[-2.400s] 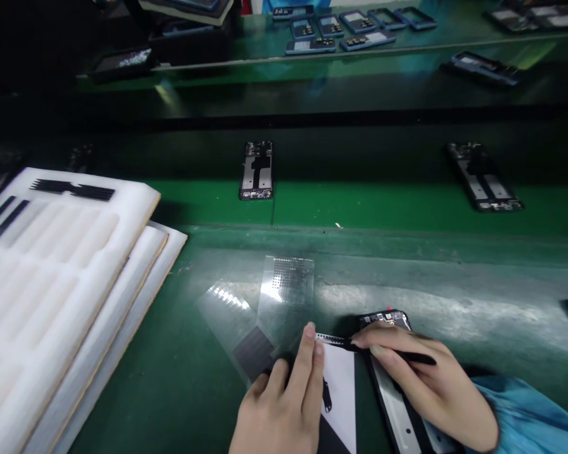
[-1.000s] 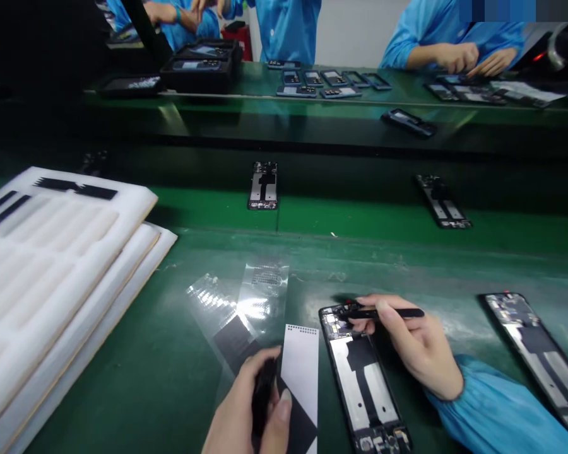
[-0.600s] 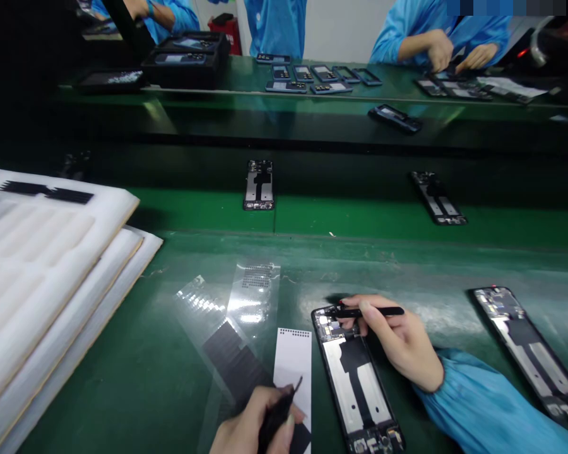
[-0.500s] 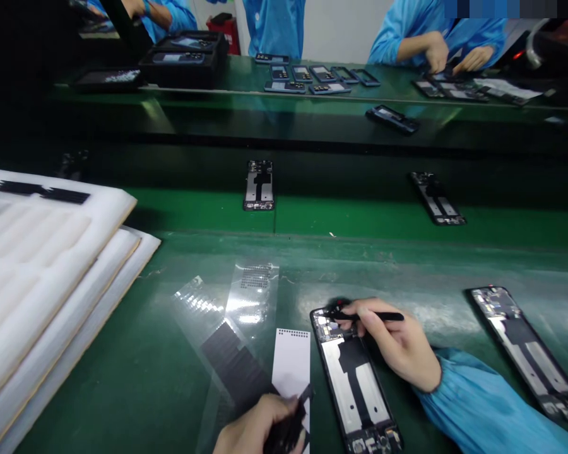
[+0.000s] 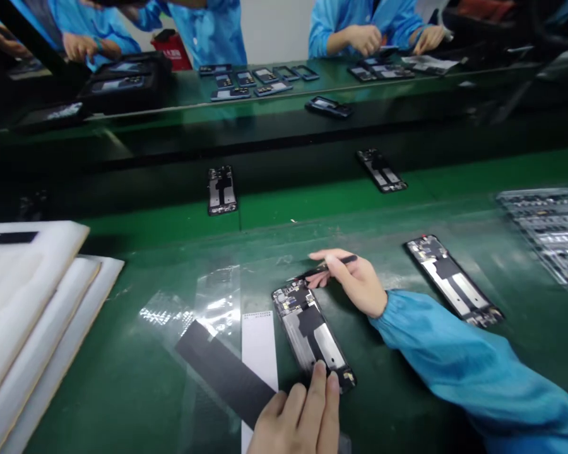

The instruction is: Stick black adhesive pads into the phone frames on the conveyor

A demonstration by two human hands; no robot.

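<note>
Under left fingertips point(image 5: 319, 373), phone frame point(image 5: 310, 334); right hand point(image 5: 355, 284) pinching tweezers point(image 5: 348, 258).

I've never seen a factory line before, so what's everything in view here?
Opened phone frames: four, black, two on near bench, two on belt beyond.
Workbench: one, green, nearest the viewer.
Foam trays: three, white, stacked left.
Clear film: one, transparent, centre.
Black strip: one, black, across the film.
Paper strip: one, white, beside it.
Phone units: several, blue-edged, far bench.
Co-workers: at least three, blue smocks, far side.
Slim tool: one, black, in the right hand.
Left hand: one, bare, on the nearest frame.
Right hand: one, bare, blue-sleeved.
</note>
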